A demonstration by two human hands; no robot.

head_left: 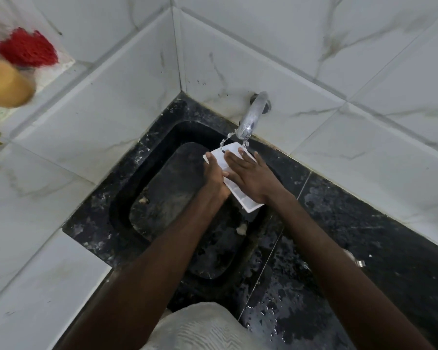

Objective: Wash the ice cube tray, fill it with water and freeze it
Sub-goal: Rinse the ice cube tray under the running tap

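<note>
Ice tray: white plastic rectangular ice cube tray (235,173), under chrome tap (250,117), over black sink (162,188)
Your left hand (214,176): grips tray's edge
Your right hand (249,176): fingers spread flat on tray

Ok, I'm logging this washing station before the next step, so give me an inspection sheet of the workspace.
Surface: black stone counter, wet with droplets; dark sink with bits of debris.
Job's things: white ice cube tray held tilted under the running tap.
Clutter: small metal object on the counter; red and yellow blurred items on a ledge.
Grippers: left hand grips the tray's edge; right hand lies flat on it.
Cables: nothing seen.
Surroundings: white marbled wall tiles.
</note>
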